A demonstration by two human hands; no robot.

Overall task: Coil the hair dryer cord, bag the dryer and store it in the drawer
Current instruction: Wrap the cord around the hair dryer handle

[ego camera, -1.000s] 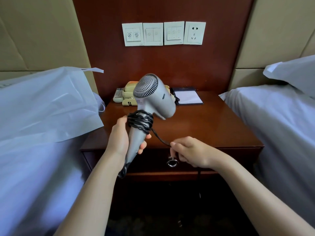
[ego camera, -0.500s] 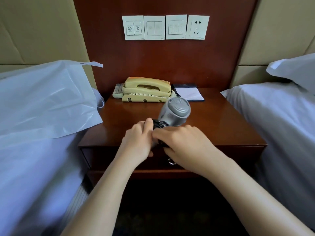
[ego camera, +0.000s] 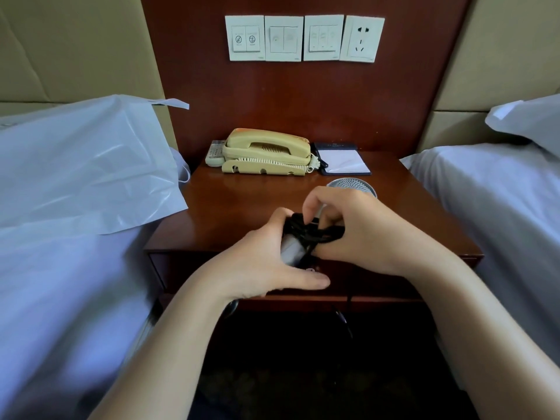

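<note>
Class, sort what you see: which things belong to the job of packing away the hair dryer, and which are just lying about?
Job in hand: hair dryer, cord, plastic bag, drawer, left hand, right hand.

Lying about: telephone, notepad, remote, wall switches, pillow.

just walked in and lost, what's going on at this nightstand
A person holds a grey plastic hair dryer over the brown wooden nightstand. The left hand grips its handle; the right hand pinches the black cord wound around it. The white plastic bag lies on the left bed; the drawer is shut.
</note>
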